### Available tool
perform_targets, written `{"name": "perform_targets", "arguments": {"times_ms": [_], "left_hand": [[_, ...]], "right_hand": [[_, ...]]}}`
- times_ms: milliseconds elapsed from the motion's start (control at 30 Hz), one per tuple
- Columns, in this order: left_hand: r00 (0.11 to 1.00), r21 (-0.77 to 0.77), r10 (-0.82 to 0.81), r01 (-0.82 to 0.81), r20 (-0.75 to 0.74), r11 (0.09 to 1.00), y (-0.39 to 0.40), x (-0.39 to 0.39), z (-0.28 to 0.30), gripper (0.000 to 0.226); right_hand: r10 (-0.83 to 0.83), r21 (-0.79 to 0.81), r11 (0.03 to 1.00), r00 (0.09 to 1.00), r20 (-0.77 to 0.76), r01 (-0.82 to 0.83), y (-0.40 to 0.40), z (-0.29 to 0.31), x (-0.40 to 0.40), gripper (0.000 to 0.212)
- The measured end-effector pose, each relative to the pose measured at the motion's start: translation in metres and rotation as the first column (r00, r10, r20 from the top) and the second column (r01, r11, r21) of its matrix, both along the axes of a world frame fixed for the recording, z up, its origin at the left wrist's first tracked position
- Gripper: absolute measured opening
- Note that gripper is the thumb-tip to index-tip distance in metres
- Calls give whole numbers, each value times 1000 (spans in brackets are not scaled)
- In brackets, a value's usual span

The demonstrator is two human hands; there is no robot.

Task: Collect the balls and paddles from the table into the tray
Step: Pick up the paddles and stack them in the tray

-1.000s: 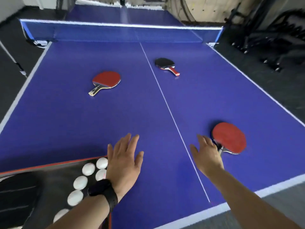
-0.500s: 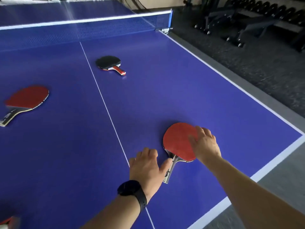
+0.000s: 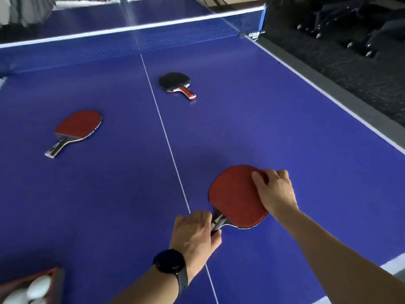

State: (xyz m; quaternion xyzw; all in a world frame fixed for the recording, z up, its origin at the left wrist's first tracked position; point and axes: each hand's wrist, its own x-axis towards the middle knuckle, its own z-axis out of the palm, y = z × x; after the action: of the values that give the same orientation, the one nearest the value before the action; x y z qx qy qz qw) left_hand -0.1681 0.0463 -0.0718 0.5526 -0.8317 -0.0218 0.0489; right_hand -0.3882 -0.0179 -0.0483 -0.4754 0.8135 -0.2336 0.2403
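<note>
A red paddle (image 3: 234, 196) is near the front of the blue table (image 3: 274, 119), and both hands hold it. My left hand (image 3: 195, 234) is closed around its handle. My right hand (image 3: 275, 190) grips the blade's right edge, thumb on the red rubber. A second red paddle (image 3: 76, 128) lies flat at the left. A black paddle (image 3: 175, 81) with a red handle lies further back, beside the centre line. The tray (image 3: 55, 279) shows at the bottom left corner, with white balls (image 3: 37, 289) inside.
The net (image 3: 135, 38) spans the table at the back. The table's right edge drops to a dark floor with wheeled equipment (image 3: 350, 25) at the top right. A black watch sits on my left wrist.
My left hand left the tray side and closed on the near paddle's handle. My right hand shifted onto the blade's edge. The view swung right, then partly back.
</note>
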Motion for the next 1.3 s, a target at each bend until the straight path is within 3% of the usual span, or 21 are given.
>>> {"name": "perform_targets", "arguments": {"times_ms": [67, 333, 600, 800, 967, 1100, 1233, 1300], "left_hand": [[997, -72, 80, -80, -6, 994, 1, 43, 11, 31], [945, -92, 324, -319, 45, 943, 48, 214, 43, 32], [838, -76, 541, -536, 72, 841, 165, 396, 66, 29], [736, -31, 672, -672, 76, 740, 257, 511, 56, 28], [687, 19, 718, -724, 114, 690, 309, 553, 30, 32], [650, 125, 756, -759, 81, 639, 328, 576, 22, 26], [713, 223, 698, -693, 68, 686, 317, 576, 30, 24], [725, 269, 682, -678, 97, 684, 309, 574, 36, 32]], "right_hand": [[99, -50, 994, 995, 8, -99, -8, 11, 42, 47], [421, -97, 905, 906, 41, -415, -12, 49, 226, 40], [684, -120, 729, 719, 123, -674, 53, 53, 438, 33], [809, -82, 586, 579, 100, -806, 123, 35, 575, 42], [882, 3, 469, 468, -56, -883, 168, 11, 640, 44], [897, 63, 437, 429, -110, -897, 185, -1, 665, 46], [876, 113, 470, 447, -183, -875, 191, -8, 665, 51], [869, 136, 457, 409, -278, -879, 192, -8, 663, 51]]}}
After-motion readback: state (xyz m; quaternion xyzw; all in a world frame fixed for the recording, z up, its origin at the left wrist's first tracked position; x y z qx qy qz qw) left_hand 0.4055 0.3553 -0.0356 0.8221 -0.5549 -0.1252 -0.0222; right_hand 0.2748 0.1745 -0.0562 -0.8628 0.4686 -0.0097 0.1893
